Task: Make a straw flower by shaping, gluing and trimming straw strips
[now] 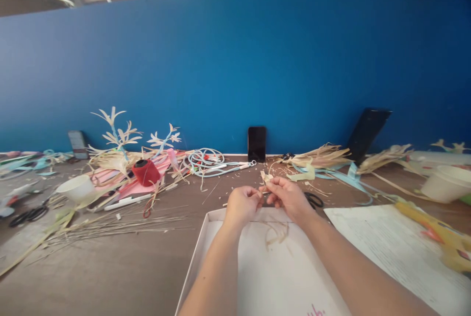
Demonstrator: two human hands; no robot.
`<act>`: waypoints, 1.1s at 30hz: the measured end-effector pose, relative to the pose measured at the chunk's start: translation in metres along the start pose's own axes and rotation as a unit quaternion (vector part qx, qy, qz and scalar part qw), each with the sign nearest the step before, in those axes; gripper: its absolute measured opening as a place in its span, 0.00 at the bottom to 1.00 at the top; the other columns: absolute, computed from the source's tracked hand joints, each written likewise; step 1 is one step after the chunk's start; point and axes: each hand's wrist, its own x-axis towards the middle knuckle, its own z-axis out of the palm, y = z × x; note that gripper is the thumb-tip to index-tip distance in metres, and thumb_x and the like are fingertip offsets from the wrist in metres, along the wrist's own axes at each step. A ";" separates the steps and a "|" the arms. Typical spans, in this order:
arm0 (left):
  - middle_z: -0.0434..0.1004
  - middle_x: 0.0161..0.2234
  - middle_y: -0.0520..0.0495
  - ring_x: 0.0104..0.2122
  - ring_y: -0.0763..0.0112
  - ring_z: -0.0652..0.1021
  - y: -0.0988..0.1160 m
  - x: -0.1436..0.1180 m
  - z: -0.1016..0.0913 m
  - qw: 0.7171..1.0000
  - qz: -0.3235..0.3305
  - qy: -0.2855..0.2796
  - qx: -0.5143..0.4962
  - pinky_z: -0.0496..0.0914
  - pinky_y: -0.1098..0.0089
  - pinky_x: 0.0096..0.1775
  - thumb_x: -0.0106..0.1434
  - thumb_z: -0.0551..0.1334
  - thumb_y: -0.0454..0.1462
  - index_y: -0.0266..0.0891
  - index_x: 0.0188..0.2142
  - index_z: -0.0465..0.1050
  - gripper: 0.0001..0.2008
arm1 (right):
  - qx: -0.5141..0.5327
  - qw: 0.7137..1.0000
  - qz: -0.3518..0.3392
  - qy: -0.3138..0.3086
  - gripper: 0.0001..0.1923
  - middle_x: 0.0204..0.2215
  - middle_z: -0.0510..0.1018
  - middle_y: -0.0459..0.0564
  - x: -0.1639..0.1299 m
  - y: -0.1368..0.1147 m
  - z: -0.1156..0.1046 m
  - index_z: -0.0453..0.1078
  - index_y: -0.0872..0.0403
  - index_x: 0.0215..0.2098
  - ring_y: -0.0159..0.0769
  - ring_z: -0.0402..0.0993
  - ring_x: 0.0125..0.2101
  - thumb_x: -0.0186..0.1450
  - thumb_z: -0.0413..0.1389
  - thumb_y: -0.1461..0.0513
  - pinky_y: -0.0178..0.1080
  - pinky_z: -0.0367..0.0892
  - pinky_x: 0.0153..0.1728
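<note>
My left hand [243,204] and my right hand [290,199] meet above the far edge of a shallow white box lid [265,281]. The fingers of both are closed in a pinch around a small pale straw strip [265,177], whose top sticks up between them. Its lower end is hidden by my fingers. A few thin curled straw scraps [276,235] lie inside the lid. Just beyond my right wrist, the black handles of scissors [315,200] show on the table.
A phone [256,144] leans on the blue partition [228,70]. Leftward lie a coiled cord [206,161], a red container [146,172], straw flowers [123,137], a white cup [76,188] and thin sticks [121,225]. At right are printed paper [386,242], a yellow glue gun [434,230] and another cup [447,183].
</note>
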 end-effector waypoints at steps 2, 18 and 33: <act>0.75 0.21 0.48 0.19 0.75 0.70 0.003 -0.001 -0.001 0.999 -0.026 -0.009 -0.022 0.62 0.75 0.23 0.55 0.60 0.40 0.37 0.24 0.74 0.10 | -0.008 1.000 -0.006 0.005 0.12 0.33 0.79 0.52 0.001 0.001 0.001 0.65 0.54 0.30 0.28 0.71 0.19 0.56 0.60 0.55 0.28 0.57 0.14; 0.78 0.27 0.46 0.25 0.72 0.76 0.016 -0.008 -0.006 0.989 -0.106 -0.051 -0.085 0.68 0.75 0.26 0.56 0.62 0.34 0.35 0.38 0.73 0.09 | -0.016 1.000 -0.015 0.016 0.14 0.33 0.79 0.53 0.000 -0.002 0.002 0.65 0.54 0.30 0.26 0.68 0.18 0.55 0.60 0.53 0.29 0.57 0.14; 0.77 0.26 0.46 0.23 0.75 0.73 0.002 0.003 -0.004 0.992 -0.021 -0.034 -0.116 0.68 0.73 0.29 0.53 0.64 0.37 0.33 0.36 0.75 0.11 | -0.094 0.995 -0.028 0.009 0.11 0.29 0.79 0.49 -0.007 -0.010 0.011 0.65 0.54 0.30 0.27 0.69 0.19 0.57 0.58 0.55 0.29 0.59 0.16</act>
